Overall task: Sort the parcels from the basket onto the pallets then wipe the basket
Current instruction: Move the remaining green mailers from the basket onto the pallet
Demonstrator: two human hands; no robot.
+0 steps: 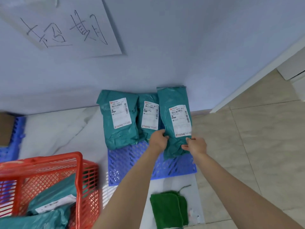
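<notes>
A blue slatted pallet (132,164) lies on the floor against the wall. Two teal parcels with white labels, a left parcel (118,123) and a middle parcel (147,118), rest on its far part. A third teal parcel (175,116) leans at the right end, and my left hand (158,139) and my right hand (195,145) both grip its near end. The red mesh basket (49,176) stands at the lower left with more teal parcels (54,202) inside. A folded green cloth (168,210) lies on the floor near me.
A second blue pallet (16,134) with a brown cardboard piece (5,128) on it sits at the far left edge. A white sheet with handwritten characters (66,27) hangs on the wall. Beige floor tiles (255,146) spread to the right.
</notes>
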